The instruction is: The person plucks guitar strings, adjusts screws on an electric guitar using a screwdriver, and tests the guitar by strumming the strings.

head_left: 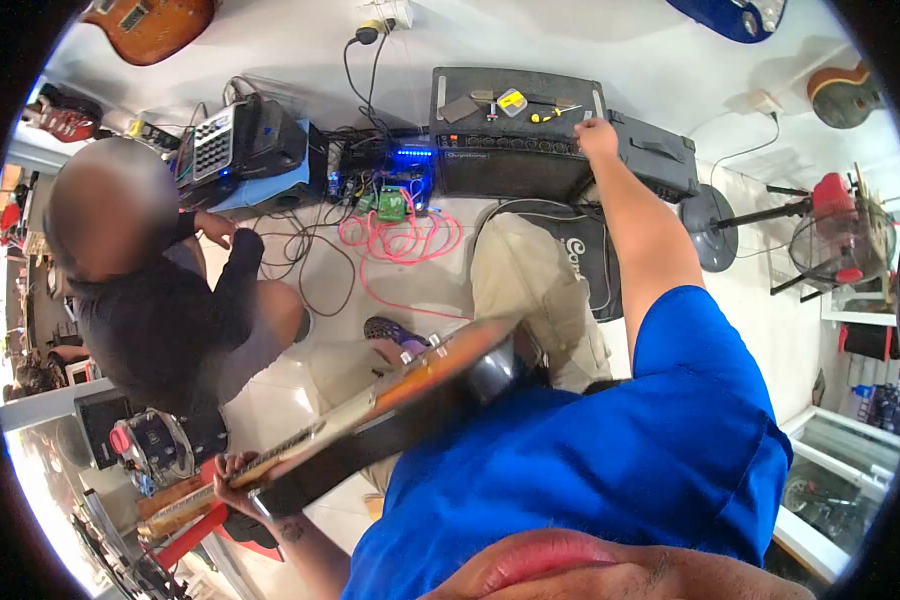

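My left hand [238, 482] is closed round the neck of a sunburst electric guitar [400, 390], which lies tilted across my lap. Its body rests against my blue shirt, and the neck points to the lower left. My right hand [596, 138] reaches out to the top right edge of a black guitar amplifier [510, 155]. Its fingers are closed, with a small pale thing at their tips that I cannot make out. On top of the amplifier lie a yellow-labelled small box [512, 102], a screwdriver [570, 109] and other small items.
A person in black [170, 300] sits at the left. Pink cable [410, 240] and black cables lie on the floor near a blue-lit unit [415, 165]. A mixer [213, 142] stands at the back left. A fan [840, 245] stands right, a drum [175, 445] lower left.
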The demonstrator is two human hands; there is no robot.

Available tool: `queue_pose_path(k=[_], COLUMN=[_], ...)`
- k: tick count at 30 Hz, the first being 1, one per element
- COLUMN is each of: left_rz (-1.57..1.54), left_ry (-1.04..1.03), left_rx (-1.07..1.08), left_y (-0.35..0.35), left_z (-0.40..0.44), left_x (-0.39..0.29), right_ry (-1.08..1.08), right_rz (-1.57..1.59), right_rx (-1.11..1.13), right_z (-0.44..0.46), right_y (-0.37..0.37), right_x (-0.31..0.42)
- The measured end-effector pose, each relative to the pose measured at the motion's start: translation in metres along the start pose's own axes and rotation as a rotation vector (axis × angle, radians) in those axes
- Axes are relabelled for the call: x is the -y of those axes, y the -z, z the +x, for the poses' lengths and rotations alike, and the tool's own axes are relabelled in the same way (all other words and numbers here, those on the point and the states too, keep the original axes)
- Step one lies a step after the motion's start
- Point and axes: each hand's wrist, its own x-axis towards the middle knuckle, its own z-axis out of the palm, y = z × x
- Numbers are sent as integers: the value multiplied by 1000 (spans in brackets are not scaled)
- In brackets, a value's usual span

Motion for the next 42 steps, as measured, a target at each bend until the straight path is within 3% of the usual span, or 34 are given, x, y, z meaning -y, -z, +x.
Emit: queue_pose_path(k=[2, 3, 5, 6, 13, 14, 17, 18, 21, 24, 26, 27, 28, 29, 30, 31, 32, 33, 35, 37, 39, 40, 42], left_rz=[-39, -164, -307, -294, -289, -278, -258, -253, -255, -316, -420, -456, -326, -200, -288, -381, -426, -471, -439, -527, -436, -371, 33], left_ry=[36, 108, 222, 239, 198, 198, 171, 154, 125, 136, 146, 148, 124, 110, 128, 153, 112, 99, 143, 191, 162, 186, 56], left_rx=[-158, -129, 174, 163, 40, 35, 10, 4, 24, 39, 107, 123, 5, -117, -69, -9, -76, -2, 77, 129, 37, 222, -113], left_y=[-30, -21, -9, -8, -18, -18, -15, -13, -8, 24, 60, 74, 52, 31, 17, 6, -2, -6, 0, 7, -4, 8, 9], left_z=[-5, 0, 13, 15, 12, 11, 4, 1, -1, 5, 12, 10, 5, -2, -3, -3, -2, -2, 5, -2, -6, 0, -14], left_x=[-2, -8, -8, -9, -6, -7, -13, -14, -6, -5, 3, 6, 6, 5, 4, 7, 10, 13, 10, 11, 8, 5, -4], right_ry=[-26, 52, 214, 255, 181, 239, 13, 109, -253, -304, -299, -242, -183, -183, -182, -233, -161, -80, 53, 87, 158, 198, 384], right_rz=[-50, -114, -241, -190, -359, -432, -488, -550, -203, -66, -177, -20, 138, 71, 4, 207, 402, 619, 611, 761, 731, 712, 597], right_rx=[51, 24, -29, 43, 164, 164, 122, 189, 481, 377, 389, 353, 327, 331, 335, 322, 354, 374, 402, 582, 745, 817, 913], right_z=[32, 41, 58, 70, 115, 106, 73, 39, 17, 69, 30, 27, 25, 28, 29, 6, -28, -62, -137, -211, -270, -297, -348], right_y=[1, -2, -14, -20, -49, -38, -17, -1, -13, -67, -39, -38, -38, -30, -22, -3, 14, 30, 68, 105, 122, 128, 126], right_x=[11, 20, 38, 44, 70, 76, 106, 126, 114, 36, 68, 58, 45, 46, 50, 75, 99, 130, 189, 232, 257, 267, 272])
